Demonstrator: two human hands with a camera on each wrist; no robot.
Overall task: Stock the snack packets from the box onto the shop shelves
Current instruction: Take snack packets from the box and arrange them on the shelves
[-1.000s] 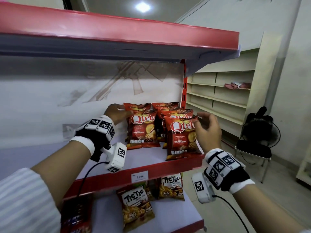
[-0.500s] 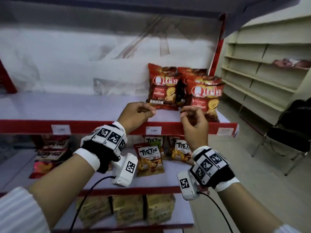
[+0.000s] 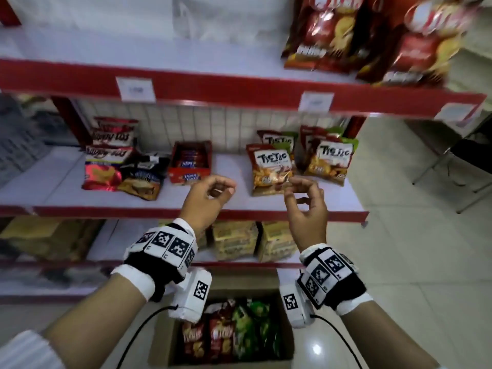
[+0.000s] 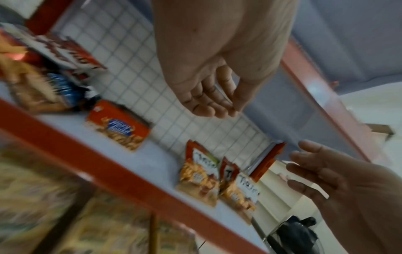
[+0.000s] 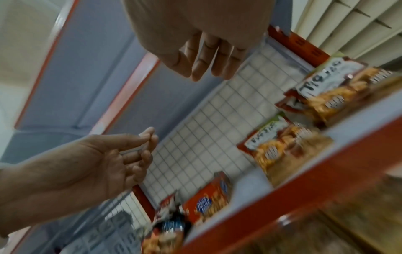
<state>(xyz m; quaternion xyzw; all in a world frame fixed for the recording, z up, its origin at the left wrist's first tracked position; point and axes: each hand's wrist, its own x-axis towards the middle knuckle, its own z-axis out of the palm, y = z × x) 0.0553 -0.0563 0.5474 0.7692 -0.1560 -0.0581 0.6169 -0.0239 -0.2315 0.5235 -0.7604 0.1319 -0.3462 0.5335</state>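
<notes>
An open cardboard box (image 3: 162, 342) stands on the floor below my wrists. It holds red snack packets (image 3: 221, 339) and green ones (image 3: 253, 334). My left hand (image 3: 222, 191) and right hand (image 3: 295, 191) hang in the air in front of the middle shelf (image 3: 229, 166), fingers loosely curled, holding nothing. The left wrist view shows the left hand (image 4: 217, 106) empty, and the right wrist view shows the right hand (image 5: 206, 68) empty. Red Qtela packets (image 3: 327, 30) stand on the upper shelf (image 3: 226, 89), above and to the right of both hands.
On the middle shelf stand Tic Tac packets (image 3: 271, 166), a red biscuit carton (image 3: 190, 163) and Happy Tos packets (image 3: 111, 155) at the left. Yellow packs (image 3: 234, 241) fill the shelf below. A chair (image 3: 466, 161) stands on the tiled floor at the right.
Both hands left the Qtela packets on the upper shelf and dropped to the middle shelf's level. My view tilted down, so the box on the floor now shows.
</notes>
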